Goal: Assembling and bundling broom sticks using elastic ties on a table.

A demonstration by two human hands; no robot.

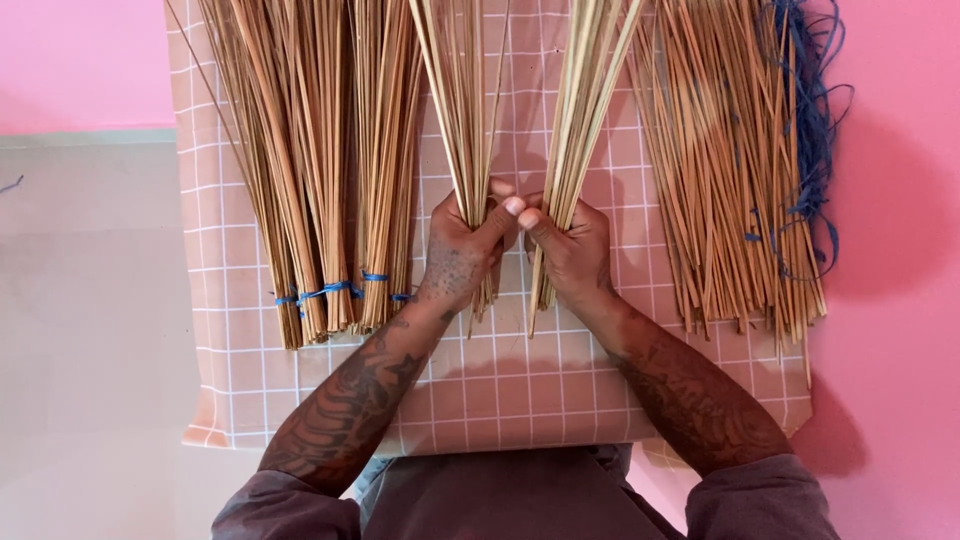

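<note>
Seen from your head camera, your left hand [462, 248] is closed tight around one bunch of thin straw-coloured sticks [462, 110], and your right hand [572, 248] is clenched the same way around a second bunch [590, 90]. The two fists sit side by side, thumbs touching, near the middle of the checked peach cloth [500, 380]. Gripping close to the lower ends likely keeps each bunch from fanning apart. To the left lie tied bundles [320, 170], bound with blue string [330, 290] near their near ends. To the right a loose heap of sticks [730, 160] spreads out, blue cord [815, 130] tangled along its right edge. No packages or labels show.
</note>
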